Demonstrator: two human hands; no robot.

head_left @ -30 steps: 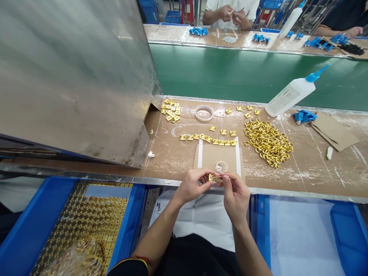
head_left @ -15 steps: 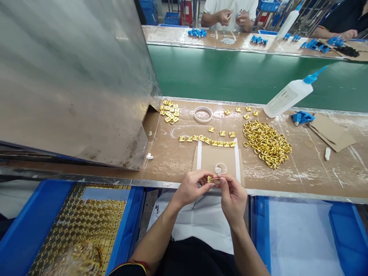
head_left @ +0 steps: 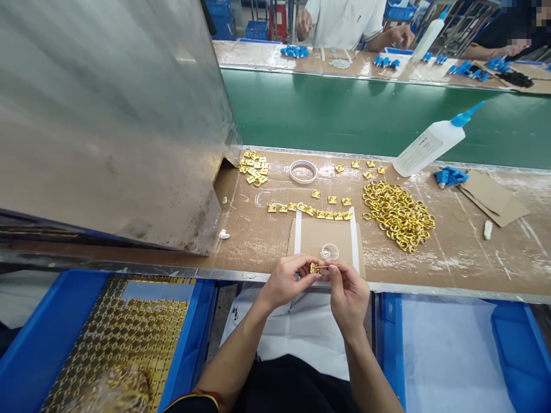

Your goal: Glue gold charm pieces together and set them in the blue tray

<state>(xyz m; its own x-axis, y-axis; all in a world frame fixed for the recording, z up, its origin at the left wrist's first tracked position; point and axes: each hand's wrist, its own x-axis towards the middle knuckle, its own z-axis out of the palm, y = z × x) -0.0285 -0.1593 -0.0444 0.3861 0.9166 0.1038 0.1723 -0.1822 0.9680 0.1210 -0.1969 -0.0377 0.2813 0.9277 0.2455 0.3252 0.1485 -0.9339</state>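
Observation:
My left hand (head_left: 286, 282) pinches a small square gold piece (head_left: 314, 268) between thumb and fingers at the bench's front edge. In my right hand (head_left: 350, 298) is a thin stick (head_left: 326, 266), held level, its tip at the gold piece. Just beyond the fingers a small clear dish (head_left: 323, 256) sits on a cardboard pad (head_left: 313, 234) with white tape strips. Along the pad's far edge runs a row of gold pieces (head_left: 321, 214). A heap of gold rings (head_left: 398, 212) lies to the right.
A white tape roll (head_left: 303, 180) and more gold pieces (head_left: 257, 167) lie farther back. A blue-tipped bottle (head_left: 426, 150) leans near a green belt (head_left: 344, 109). A metal housing (head_left: 129, 126) stands at left. Blue trays (head_left: 38, 344) flank my lap. Co-workers sit opposite.
My hands, the gold piece and the stick look almost unmoved. Across the belt, the co-worker's hands have moved apart.

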